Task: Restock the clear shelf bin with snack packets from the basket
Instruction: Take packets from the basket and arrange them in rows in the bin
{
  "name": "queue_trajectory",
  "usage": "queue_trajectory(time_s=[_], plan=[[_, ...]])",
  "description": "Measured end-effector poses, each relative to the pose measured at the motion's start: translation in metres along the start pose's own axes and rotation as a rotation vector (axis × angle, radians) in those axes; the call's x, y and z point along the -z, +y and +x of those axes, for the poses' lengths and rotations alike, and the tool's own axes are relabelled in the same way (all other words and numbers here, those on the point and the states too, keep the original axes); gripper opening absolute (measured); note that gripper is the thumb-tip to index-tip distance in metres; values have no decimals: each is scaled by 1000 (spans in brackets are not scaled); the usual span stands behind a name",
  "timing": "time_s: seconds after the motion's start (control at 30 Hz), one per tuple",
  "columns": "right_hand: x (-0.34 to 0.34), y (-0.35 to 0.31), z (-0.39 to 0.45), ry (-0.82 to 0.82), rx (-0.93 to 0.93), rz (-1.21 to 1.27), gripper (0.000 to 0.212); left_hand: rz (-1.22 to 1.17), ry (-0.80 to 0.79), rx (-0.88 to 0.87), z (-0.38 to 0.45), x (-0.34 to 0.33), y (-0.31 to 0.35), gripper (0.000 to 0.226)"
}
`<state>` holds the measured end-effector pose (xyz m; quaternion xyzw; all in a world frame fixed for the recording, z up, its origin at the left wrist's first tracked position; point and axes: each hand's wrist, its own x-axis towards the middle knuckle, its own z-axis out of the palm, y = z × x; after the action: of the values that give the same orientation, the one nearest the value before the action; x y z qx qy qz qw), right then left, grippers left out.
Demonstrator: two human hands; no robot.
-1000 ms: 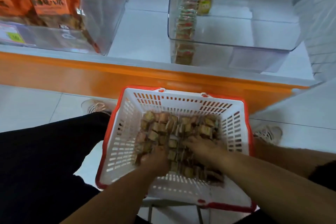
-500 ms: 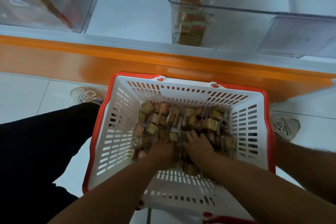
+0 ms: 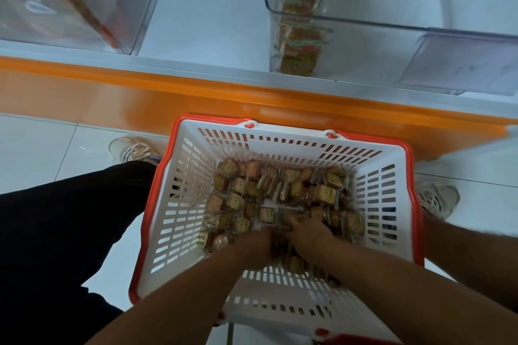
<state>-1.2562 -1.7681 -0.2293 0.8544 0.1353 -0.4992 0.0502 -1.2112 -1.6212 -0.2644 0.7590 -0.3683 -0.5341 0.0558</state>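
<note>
A white basket with an orange rim (image 3: pixel 179 204) stands in front of me, its floor covered with several small square snack packets (image 3: pixel 280 190). Both my hands are sunk into the near side of the pile, side by side. My left hand (image 3: pixel 252 246) has its fingers curled down among the snack packets. My right hand (image 3: pixel 308 235) does the same just to its right; the fingertips of both are buried. The clear shelf bin (image 3: pixel 392 22) sits on the shelf above the basket, with one row of packets (image 3: pixel 301 22) along its left wall.
An orange shelf front (image 3: pixel 196 98) runs across just beyond the basket. A second clear bin (image 3: pixel 70 0) with orange bags stands at the upper left. My black-trousered leg (image 3: pixel 70 232) is left of the basket, and my shoes (image 3: pixel 134 148) rest on the white tiled floor.
My head has tilted down, so the basket fills more of the view. Both hands have pushed closer together and deeper into the packets.
</note>
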Motion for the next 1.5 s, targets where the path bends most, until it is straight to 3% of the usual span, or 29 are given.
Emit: queue_trajectory(time_s=[0.27, 0.4, 0.57, 0.73, 0.83, 0.9, 1.0, 1.1, 1.2, 1.3, 1.43, 1.5], plan=[[-2, 6, -20, 111, 98, 109, 47, -201, 117, 175, -2, 8, -7, 28], [6, 18, -36, 258, 77, 241, 35, -337, 229, 178, -16, 28, -11, 54], [-7, -4, -43, 70, -35, 92, 35, -375, 331, 219, -42, 39, -7, 17], [24, -7, -56, 180, -10, 447, 29, -504, 350, 224, -68, 55, 9, 15], [68, 12, -86, 212, 95, 614, 12, -583, 283, 177, -94, 90, 21, 18], [103, 29, -117, 291, 128, 735, 11, -781, 232, 150, -114, 123, 35, 20], [154, 51, -182, 457, 194, 973, 18, -1019, 359, 74, -149, 179, 63, 26], [197, 67, -246, 598, 308, 1075, 17, -1162, 482, -190, -193, 230, 101, 23], [224, 75, -286, 713, 391, 1153, 26, -1071, 559, -426, -231, 266, 137, 49], [238, 78, -300, 797, 437, 1215, 28, -889, 647, -600, -252, 284, 156, 45], [247, 88, -303, 967, 329, 1231, 18, -897, 624, -582, -257, 299, 162, 43], [247, 93, -302, 1057, 291, 1293, 29, -1020, 604, -563, -254, 306, 165, 33]])
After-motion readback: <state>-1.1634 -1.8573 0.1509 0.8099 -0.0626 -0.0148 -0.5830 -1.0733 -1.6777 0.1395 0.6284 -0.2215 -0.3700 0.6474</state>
